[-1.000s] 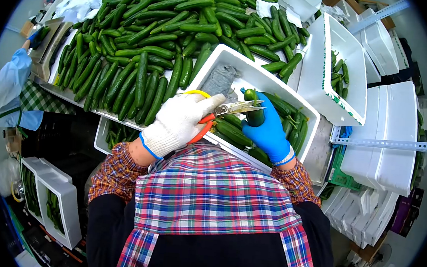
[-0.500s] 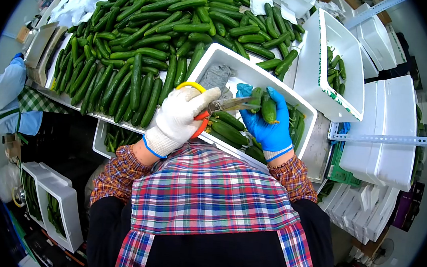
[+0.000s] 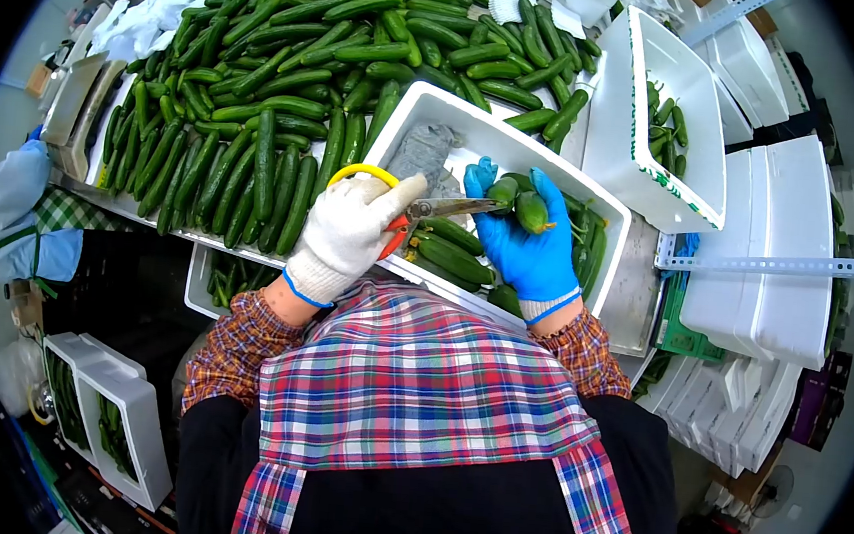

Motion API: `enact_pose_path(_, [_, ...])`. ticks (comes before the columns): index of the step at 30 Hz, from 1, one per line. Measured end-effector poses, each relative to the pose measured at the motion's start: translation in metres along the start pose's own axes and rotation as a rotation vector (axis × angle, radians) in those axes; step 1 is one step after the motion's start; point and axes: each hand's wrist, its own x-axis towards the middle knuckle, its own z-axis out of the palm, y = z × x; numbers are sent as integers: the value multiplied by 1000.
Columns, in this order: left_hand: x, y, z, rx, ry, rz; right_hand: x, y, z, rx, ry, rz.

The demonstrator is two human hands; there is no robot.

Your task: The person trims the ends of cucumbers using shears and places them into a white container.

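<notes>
My left hand point(image 3: 343, 228), in a white knit glove, is closed round scissors point(image 3: 442, 208) with yellow and red handles. The blades point right and their tip is at the end of a cucumber point(image 3: 501, 195). That cucumber and a second cucumber point(image 3: 532, 213) are held side by side in my right hand point(image 3: 528, 255), which wears a blue glove with a white cuff. Both hands are over a white foam box point(image 3: 606, 217) that holds more cucumbers point(image 3: 453, 259) and a grey cloth bundle point(image 3: 424, 152).
A large heap of cucumbers point(image 3: 291, 86) covers the table beyond. White foam boxes point(image 3: 673, 201) stand at the right, one with cucumbers inside. A metal tray point(image 3: 78, 114) is at the far left, near a co-worker's blue sleeve point(image 3: 12, 189). Another foam box point(image 3: 148, 436) sits lower left.
A second cucumber now shows in my right hand, where one was seen a second ago. The scissors' blades have closed together near a cucumber's end. The co-worker's hand has left the tray.
</notes>
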Motion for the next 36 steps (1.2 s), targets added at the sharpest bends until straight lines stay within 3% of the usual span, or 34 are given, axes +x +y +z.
enact_pose_path(4, [-5, 6, 0, -85, -44, -86, 4, 3, 7, -7, 175, -110])
enact_pose_path(11, [11, 17, -8, -60, 104, 32, 8, 6, 3, -85, 166, -128])
enact_pose_path(19, [15, 21, -8, 109, 48, 67, 5, 12, 9, -238, 197, -215])
enact_pose_path(26, [14, 22, -20, 124, -65, 38, 6, 10, 6, -179, 275, -253])
enact_pose_path(29, [10, 22, -11, -292, -157, -134, 8, 3, -2, -221, 212, -234])
enact_pose_path(30, [10, 25, -9, -291, -156, -134, 9, -2, -5, -205, 177, -184])
enact_pose_path(33, [20, 40, -17, -718, -123, -444, 11, -5, -5, -171, 158, -144])
enact_pose_path(36, [33, 40, -10, -670, -23, -296, 13, -6, -11, -243, 192, -186])
